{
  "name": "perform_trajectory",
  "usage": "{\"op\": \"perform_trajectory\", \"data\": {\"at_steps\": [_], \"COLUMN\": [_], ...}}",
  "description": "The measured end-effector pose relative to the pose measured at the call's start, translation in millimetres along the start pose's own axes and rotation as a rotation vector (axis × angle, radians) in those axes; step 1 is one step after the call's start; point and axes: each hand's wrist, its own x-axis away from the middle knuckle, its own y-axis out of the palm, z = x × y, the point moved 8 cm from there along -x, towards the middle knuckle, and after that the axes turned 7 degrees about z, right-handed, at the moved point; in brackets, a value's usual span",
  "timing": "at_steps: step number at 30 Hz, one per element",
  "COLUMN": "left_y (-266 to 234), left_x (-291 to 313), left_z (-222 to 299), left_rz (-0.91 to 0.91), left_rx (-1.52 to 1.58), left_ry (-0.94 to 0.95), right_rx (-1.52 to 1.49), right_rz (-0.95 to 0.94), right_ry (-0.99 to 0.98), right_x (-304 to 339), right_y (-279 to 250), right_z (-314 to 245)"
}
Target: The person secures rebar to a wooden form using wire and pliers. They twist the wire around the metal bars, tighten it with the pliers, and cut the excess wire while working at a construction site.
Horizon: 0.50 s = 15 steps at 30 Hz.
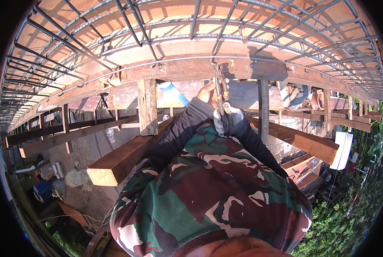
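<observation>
My right hand (226, 115), in a white and grey knit glove, is closed round the handles of metal pincers (219, 88). The jaws point away from me, against the face of a long wooden beam (174, 68), just below a thin steel bar (157, 61) running along it. My bare left hand (205, 92) is beside and partly behind the pincers. Its fingers are curled, and what they hold, if anything, is hidden. Both forearms are in dark sleeves, with a camouflage shirt below them.
A cage of steel rebar (191, 36) stretches across the far side over boards. Wooden posts (147, 107) and thick timbers (123, 160) flank me, with another timber (302, 141) on the right. Ground with debris lies far below. Green plants (341, 227) grow at lower right.
</observation>
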Motion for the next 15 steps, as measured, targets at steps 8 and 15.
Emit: {"op": "perform_trajectory", "data": {"at_steps": [8, 15], "left_y": [6.2, 35.3], "left_x": [1.9, 11.8], "left_z": [27.7, 34.5], "left_rz": [0.112, 0.275], "left_rx": [-0.235, -0.942], "left_ry": [0.436, 0.734], "right_rx": [1.091, 1.509], "right_rz": [0.5, 0.6], "right_ry": [-0.516, -1.144], "right_x": [-3.6, 13.0], "right_y": [-29.2, -9.8], "right_z": [-47.7, -49.7]}}
